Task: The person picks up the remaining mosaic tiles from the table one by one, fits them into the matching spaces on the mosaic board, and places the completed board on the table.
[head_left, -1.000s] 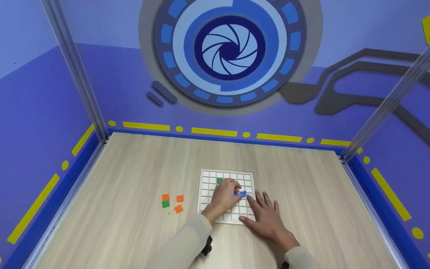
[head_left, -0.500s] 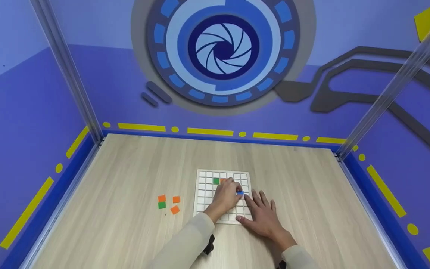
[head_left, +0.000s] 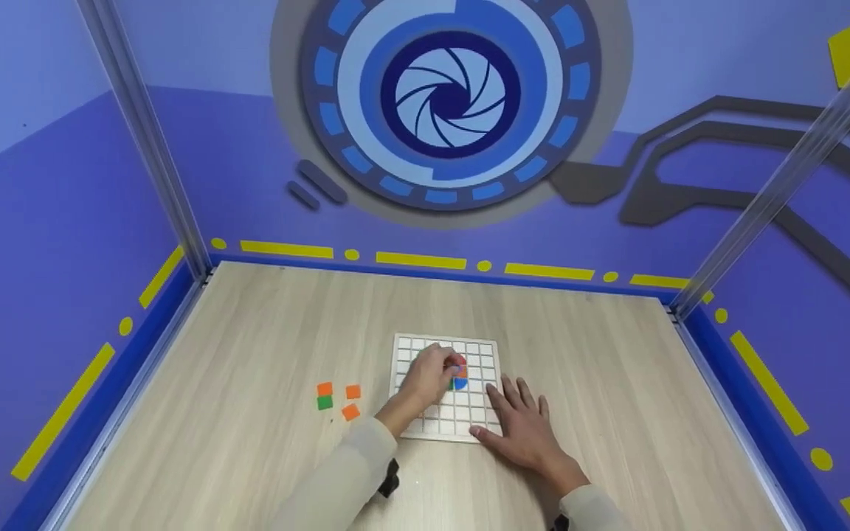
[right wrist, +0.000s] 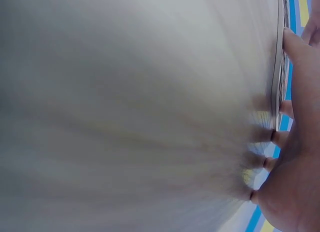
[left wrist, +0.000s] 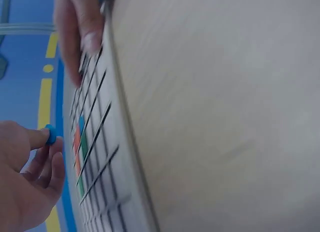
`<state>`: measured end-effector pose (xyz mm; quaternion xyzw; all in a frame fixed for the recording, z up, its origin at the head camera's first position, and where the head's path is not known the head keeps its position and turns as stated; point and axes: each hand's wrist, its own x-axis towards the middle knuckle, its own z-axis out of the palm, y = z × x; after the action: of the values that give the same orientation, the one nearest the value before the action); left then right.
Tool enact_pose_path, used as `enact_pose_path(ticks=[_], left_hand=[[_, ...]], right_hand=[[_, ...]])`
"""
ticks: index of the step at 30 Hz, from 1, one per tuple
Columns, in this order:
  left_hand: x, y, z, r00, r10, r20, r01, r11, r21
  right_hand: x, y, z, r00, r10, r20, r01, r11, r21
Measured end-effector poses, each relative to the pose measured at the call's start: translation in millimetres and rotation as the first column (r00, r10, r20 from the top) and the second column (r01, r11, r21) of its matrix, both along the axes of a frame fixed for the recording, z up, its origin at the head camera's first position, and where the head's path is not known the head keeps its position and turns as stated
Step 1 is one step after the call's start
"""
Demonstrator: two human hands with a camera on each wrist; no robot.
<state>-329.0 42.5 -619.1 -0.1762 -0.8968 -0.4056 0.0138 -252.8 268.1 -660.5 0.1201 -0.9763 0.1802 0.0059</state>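
My left hand [head_left: 425,377] pinches a small blue tile [left wrist: 50,134] between thumb and fingertip, held above a white gridded board [head_left: 474,434]. On the board, beside those fingers, an orange tile [head_left: 462,372] and a rounded blue tile [head_left: 460,383] show, with a sliver of green next to them; the hand hides the cells to the left. The left wrist view shows a row of orange and green tiles [left wrist: 83,139] in the grid. My right hand [head_left: 530,429] rests with spread fingers at the board's right edge, its thumb on the lower right corner.
Left of the board, several loose tiles lie on the wooden table [head_left: 263,324]: orange squares [head_left: 353,391] and one green square [head_left: 325,403]. Blue printed panels [head_left: 336,221] rise behind the table and at both sides.
My left hand has shifted left over the board. Blue showed at its fingertips in a cell further right; that cell is now white. The right hand stays in place.
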Motion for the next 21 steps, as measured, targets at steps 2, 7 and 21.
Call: enact_pose_path(ticks=[2,7,21], left_hand=[[0.1,-14,4.6,0.999,0.012,0.049,-0.012,1.0,0.0],[0.4,-45,4.6,0.996,0.038,0.075,-0.037,0.999,-0.026],[-0.2,-46,-16.4,0.999,0.012,0.045,-0.01,0.999,-0.049]], right_hand=[[-0.8,0,-0.9,1.0,-0.008,0.008,0.008,1.0,0.004],[-1.7,1,-1.6,1.0,-0.013,0.014,0.013,1.0,0.013],[-1.6,-1,-2.6,1.0,-0.004,0.001,0.004,1.0,0.01]])
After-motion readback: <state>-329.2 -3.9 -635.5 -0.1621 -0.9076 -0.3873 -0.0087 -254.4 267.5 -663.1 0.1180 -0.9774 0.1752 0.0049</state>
